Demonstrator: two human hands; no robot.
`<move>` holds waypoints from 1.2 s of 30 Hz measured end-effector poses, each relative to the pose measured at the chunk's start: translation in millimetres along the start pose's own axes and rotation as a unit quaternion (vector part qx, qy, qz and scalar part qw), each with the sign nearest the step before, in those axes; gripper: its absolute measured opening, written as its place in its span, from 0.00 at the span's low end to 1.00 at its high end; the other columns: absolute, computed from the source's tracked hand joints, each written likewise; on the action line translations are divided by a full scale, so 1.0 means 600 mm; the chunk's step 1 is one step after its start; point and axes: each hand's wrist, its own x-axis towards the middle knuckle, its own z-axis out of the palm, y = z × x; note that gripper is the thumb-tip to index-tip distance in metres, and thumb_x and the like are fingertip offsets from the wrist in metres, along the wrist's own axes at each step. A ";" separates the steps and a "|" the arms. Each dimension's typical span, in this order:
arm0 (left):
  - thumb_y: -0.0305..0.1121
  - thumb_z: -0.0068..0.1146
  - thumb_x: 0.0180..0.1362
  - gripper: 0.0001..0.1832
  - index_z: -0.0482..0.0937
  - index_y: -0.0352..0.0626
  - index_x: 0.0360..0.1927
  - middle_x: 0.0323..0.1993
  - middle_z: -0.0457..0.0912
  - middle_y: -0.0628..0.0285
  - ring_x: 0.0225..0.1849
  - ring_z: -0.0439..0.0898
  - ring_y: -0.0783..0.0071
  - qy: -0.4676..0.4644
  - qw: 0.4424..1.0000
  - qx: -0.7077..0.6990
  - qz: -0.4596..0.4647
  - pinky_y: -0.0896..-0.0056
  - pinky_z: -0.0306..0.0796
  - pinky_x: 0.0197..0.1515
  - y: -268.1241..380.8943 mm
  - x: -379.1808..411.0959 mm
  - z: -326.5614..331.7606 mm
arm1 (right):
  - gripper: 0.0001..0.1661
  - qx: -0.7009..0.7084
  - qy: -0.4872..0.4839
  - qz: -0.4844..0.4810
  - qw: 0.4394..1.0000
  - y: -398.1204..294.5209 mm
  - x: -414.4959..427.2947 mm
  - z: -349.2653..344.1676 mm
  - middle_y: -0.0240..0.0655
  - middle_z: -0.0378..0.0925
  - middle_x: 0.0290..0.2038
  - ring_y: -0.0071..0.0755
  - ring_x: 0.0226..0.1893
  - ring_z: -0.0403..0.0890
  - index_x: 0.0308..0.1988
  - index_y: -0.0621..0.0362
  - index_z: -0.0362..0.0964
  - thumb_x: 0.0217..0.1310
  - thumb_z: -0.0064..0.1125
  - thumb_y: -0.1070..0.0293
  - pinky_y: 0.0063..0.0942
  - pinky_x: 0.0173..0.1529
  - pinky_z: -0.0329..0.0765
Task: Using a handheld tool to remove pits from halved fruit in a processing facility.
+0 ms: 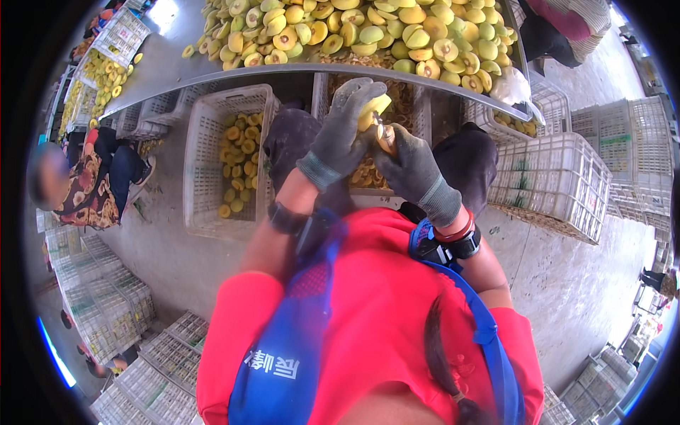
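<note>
My left hand [340, 130], in a dark grey knit glove, holds a yellow fruit half [373, 110], apparently a peach, with its cut side turned toward the other hand. Gloved the same way, my right hand [411, 164] grips a small hand tool [387, 137] with a brownish handle. The tool's metal end meets the fruit; its exact shape is partly hidden by the fingers. Both hands are over a crate [425, 114] of peelings and scraps between my knees. Just beyond, a heap of halved yellow-green fruit [366, 32] lies on a metal table [175, 87].
A white plastic crate [194, 159] with fruit halves stands on the floor at left. To the right are another white crate [547, 175] and stacked crates [632, 143]. A clear plastic bag [511, 87] hangs at the table corner. Other people sit at left [95, 186] and upper right [571, 24].
</note>
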 end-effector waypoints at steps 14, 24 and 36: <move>0.19 0.56 0.48 0.33 0.66 0.43 0.61 0.58 0.69 0.50 0.63 0.66 0.55 -0.009 0.987 -0.120 -0.103 0.61 0.62 0.65 -0.029 -0.012 0.007 | 0.14 0.049 -0.099 0.027 0.993 0.003 -0.001 0.002 0.50 0.77 0.28 0.54 0.29 0.80 0.39 0.62 0.71 0.54 0.61 0.66 0.41 0.33 0.74; 0.29 0.52 0.60 0.24 0.65 0.41 0.60 0.55 0.69 0.61 0.57 0.68 0.72 0.107 0.928 -0.243 -0.261 0.71 0.63 0.61 -0.022 -0.009 -0.013 | 0.18 -0.058 0.022 0.058 0.996 0.030 -0.002 0.011 0.51 0.76 0.28 0.55 0.31 0.80 0.46 0.60 0.67 0.56 0.58 0.67 0.39 0.34 0.74; 0.29 0.46 0.56 0.24 0.66 0.37 0.59 0.56 0.70 0.54 0.57 0.70 0.67 0.142 0.944 -0.251 -0.161 0.67 0.64 0.61 0.020 0.003 0.020 | 0.15 0.017 0.111 0.043 0.993 0.010 0.004 0.023 0.51 0.77 0.31 0.53 0.32 0.81 0.45 0.60 0.66 0.59 0.55 0.68 0.37 0.34 0.75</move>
